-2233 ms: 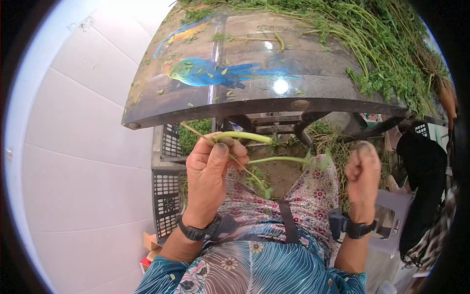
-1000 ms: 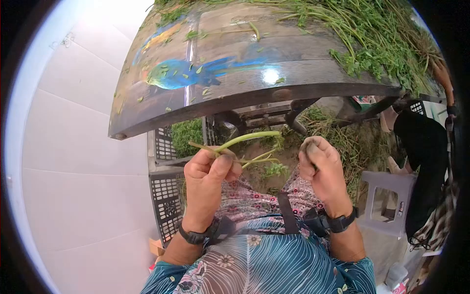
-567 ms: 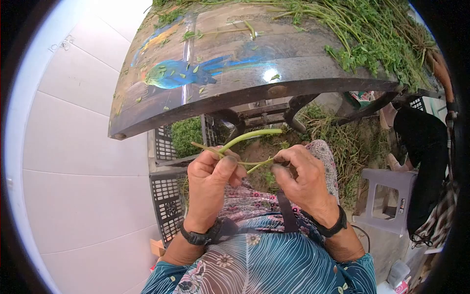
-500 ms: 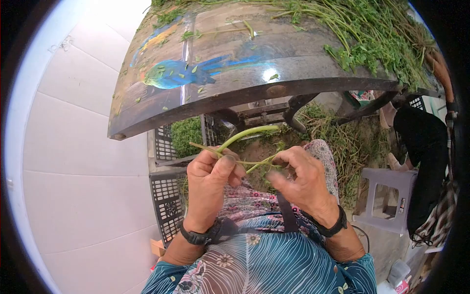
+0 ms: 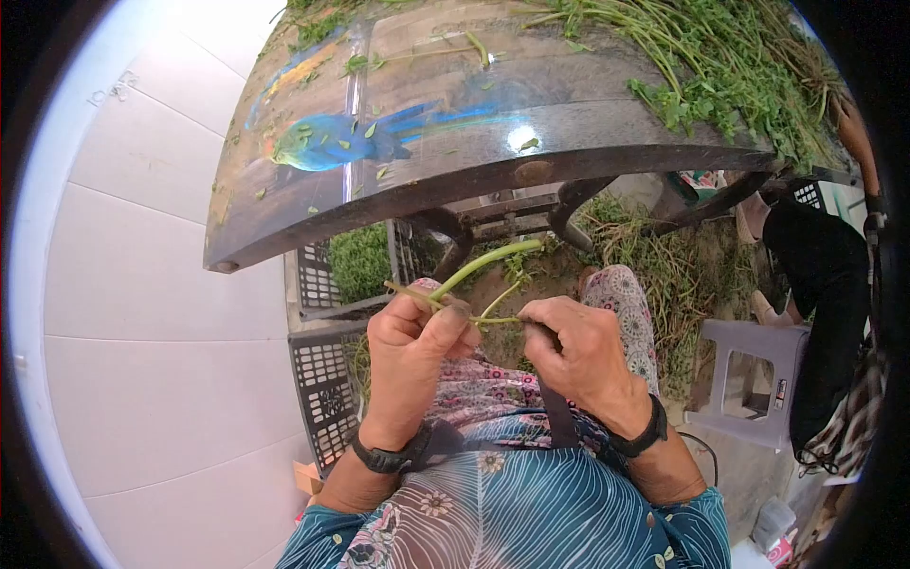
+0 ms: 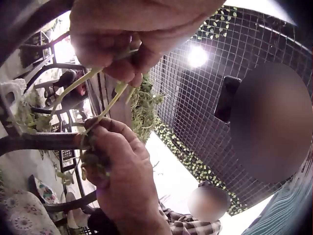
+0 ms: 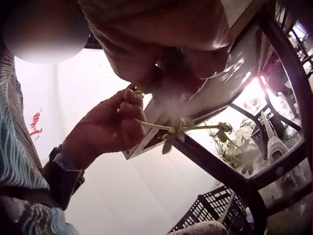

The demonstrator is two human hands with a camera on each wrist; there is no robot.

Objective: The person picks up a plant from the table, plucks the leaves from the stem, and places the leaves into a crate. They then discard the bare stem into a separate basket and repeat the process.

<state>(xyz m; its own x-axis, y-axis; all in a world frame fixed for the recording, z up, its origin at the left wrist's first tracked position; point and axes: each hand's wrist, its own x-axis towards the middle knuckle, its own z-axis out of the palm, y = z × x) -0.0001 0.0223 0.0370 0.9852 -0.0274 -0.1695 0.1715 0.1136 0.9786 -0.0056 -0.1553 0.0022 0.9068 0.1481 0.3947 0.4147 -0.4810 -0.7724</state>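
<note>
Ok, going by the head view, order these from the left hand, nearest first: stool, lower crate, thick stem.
1. Thick stem: held in the left hand, pointing up and right.
2. Lower crate: just left of that hand.
3. Stool: far right, past the right hand.

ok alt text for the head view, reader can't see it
A person's left hand and right hand hold green stems. Ahead, a table with a blue bird picture bears a pile of leafy greens; black crates stand at left.
</note>
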